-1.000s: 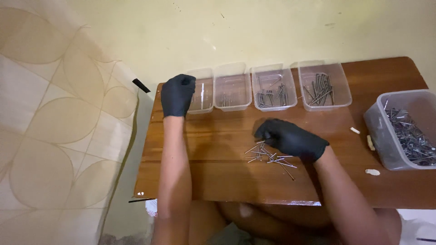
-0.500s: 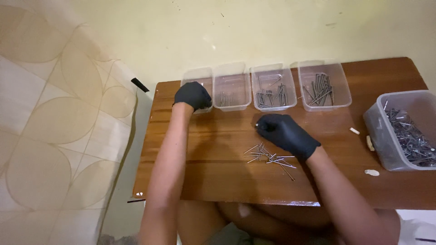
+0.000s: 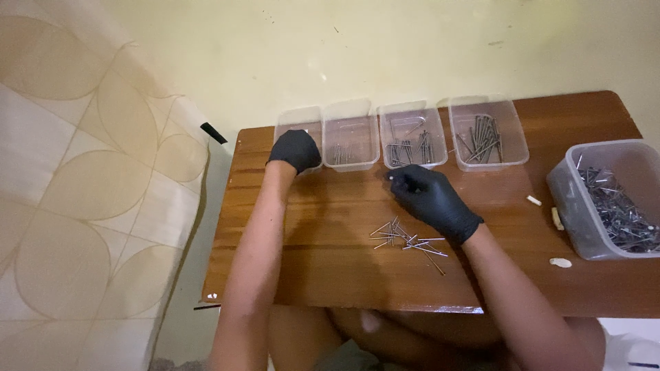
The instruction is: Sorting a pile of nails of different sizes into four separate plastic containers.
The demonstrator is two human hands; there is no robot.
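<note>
My left hand (image 3: 295, 150), in a black glove, rests curled over the front edge of the leftmost clear tray (image 3: 294, 118); what its fingers hold is hidden. My right hand (image 3: 430, 196), also gloved, hovers just before the third tray (image 3: 412, 115), its fingertips pinched on a small nail. A loose pile of nails (image 3: 405, 240) lies on the wooden table (image 3: 330, 261) just below that hand. The second tray (image 3: 350, 127) holds a few short nails, the third has more, and the fourth tray (image 3: 512, 130) contains longer ones.
A larger clear bin (image 3: 570, 199) full of nails stands at the table's right edge. Small pale scraps (image 3: 555, 218) lie beside it. A yellow wall runs behind the trays; a patterned curtain (image 3: 89, 192) hangs at the left. My knees show under the front edge.
My right hand has lifted off the nail pile and moved up toward the trays. My left hand shifted slightly right along the leftmost tray.
</note>
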